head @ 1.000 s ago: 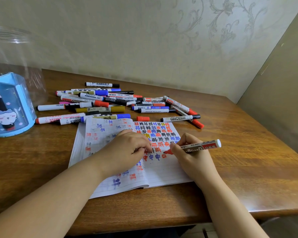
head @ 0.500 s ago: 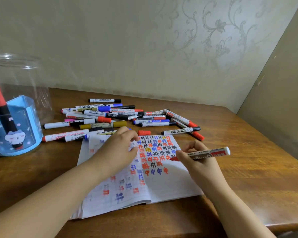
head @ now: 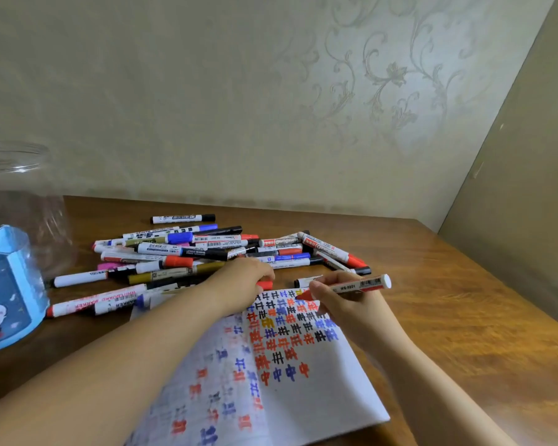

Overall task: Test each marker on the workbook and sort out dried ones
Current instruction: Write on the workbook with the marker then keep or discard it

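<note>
Red marker uncapped, its cap being fetched at the far edge of the workbook

The right hand pinches the red marker, bare tip over the workbook, while the left hand curls its fingers on the red cap beside the marker pile further back. Risks, as I judge them: the exposed tip smearing earlier test marks, or the reaching forearm knocking tested and untested markers together, muddling the sort.
</note>
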`<state>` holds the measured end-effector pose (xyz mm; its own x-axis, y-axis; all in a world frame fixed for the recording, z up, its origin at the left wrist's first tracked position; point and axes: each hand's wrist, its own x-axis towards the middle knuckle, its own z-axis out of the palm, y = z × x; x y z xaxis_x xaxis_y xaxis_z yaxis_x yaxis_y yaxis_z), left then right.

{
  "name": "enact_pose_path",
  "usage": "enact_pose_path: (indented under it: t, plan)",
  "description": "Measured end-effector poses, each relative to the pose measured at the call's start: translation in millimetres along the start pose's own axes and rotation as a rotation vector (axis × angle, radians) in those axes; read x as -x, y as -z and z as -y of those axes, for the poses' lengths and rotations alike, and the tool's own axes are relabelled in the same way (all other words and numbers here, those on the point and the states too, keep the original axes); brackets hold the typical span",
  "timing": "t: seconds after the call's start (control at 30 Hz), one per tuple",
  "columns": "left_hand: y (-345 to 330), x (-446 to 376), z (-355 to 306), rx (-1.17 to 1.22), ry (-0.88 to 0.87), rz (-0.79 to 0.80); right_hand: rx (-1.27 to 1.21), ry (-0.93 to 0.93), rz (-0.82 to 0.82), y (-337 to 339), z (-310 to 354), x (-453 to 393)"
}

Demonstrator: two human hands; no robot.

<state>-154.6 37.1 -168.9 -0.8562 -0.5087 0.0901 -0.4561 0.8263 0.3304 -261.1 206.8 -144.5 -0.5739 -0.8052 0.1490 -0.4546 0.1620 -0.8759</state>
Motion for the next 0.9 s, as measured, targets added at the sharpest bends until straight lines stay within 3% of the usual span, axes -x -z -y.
enact_pose_path:
  t: [0.2,0.37,0.5,0.6,0.9]
  plan:
    - [6.4,14.4,-4.0,0.222,0.026,-0.191,-0.126,-0.088,-0.018,-12.1,-7.3,-3.0]
    - [22.6,45.3,-8.7,0.687,0.173,-0.387,-0.339,-0.043,-0.010,-18.7,9.9,1.8]
    - [32.9,73.4,-9.9,1.185,0.333,-0.338,-0.488,-0.037,-0.005,-25.1,25.1,9.5]
    - [36.8,94.0,-10.1,1.426,0.314,-0.295,-0.558,-0.039,0.014,-30.4,33.4,16.9]
    - [45.3,134.5,-19.8,1.373,0.190,-0.193,-0.529,0.027,0.143,-48.1,52.0,34.2]
